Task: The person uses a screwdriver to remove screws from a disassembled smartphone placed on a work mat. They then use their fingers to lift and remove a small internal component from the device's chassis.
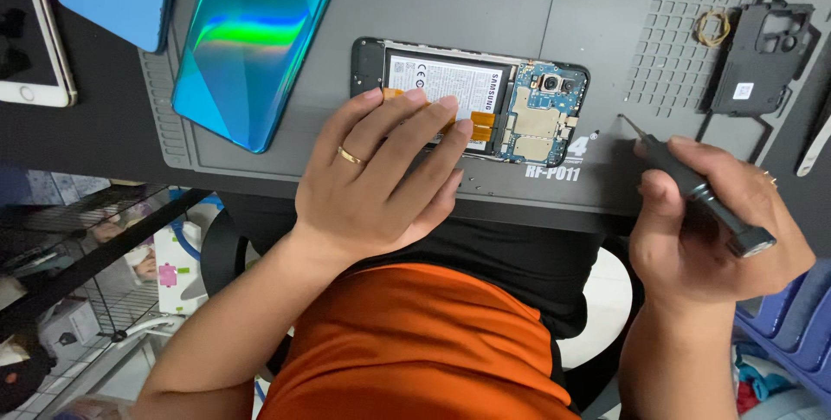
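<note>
Screwdriver [692, 190] tip beside phone [472, 100] edge

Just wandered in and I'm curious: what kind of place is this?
Most likely a phone repair bench. An opened phone with its battery and circuit board bared lies on a grey work mat, the right hand holds a small screwdriver, and a removed back cover lies nearby.

mat: matt grey rubbery work mat [519, 4]; back cover: glossy iridescent blue-green plastic phone cover [251, 39]; screwdriver: dark matt-handled, metal-tipped screwdriver [692, 188]
</note>
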